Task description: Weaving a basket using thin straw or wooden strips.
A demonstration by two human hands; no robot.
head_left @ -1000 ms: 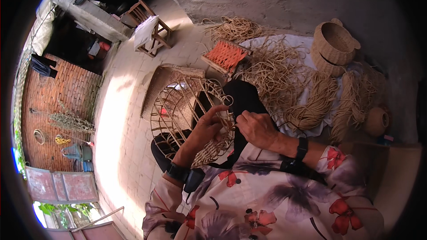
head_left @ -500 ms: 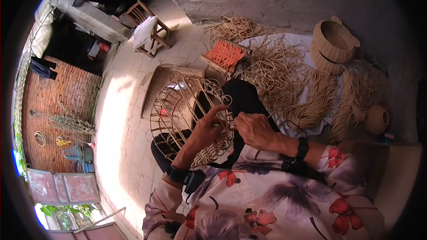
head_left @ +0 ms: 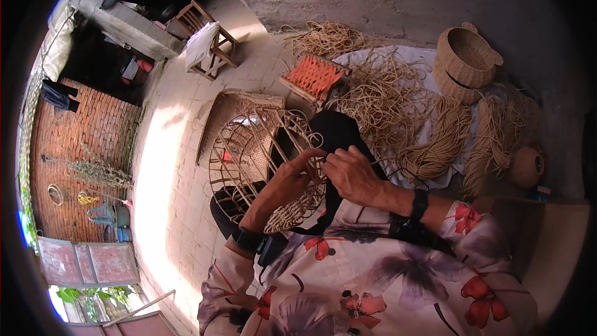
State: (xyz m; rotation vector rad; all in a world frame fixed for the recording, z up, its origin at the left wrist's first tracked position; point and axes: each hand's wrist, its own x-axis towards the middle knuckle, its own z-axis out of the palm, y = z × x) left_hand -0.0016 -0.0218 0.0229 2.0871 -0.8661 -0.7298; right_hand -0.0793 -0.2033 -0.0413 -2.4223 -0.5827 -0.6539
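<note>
A round wire-and-cane basket frame [head_left: 249,155], partly woven, rests on my lap. My left hand [head_left: 289,180] grips its woven rim, with fingers stretched toward my other hand. My right hand [head_left: 351,174] pinches a thin cane strand [head_left: 385,163] at the frame's edge, touching the left fingertips. Both wrists carry dark bands. My floral sleeves fill the lower part of the view.
Loose cane strands [head_left: 385,93] lie in heaps on a white cloth. A finished woven basket [head_left: 466,62] stands at the back right, a small round one [head_left: 527,167] further right. An orange-seated stool [head_left: 314,78] and a wooden chair [head_left: 205,46] stand behind. Brick wall at left.
Both hands have drawn a little closer together at the frame's rim; the right hand shifted slightly left. The frame has stayed in place.
</note>
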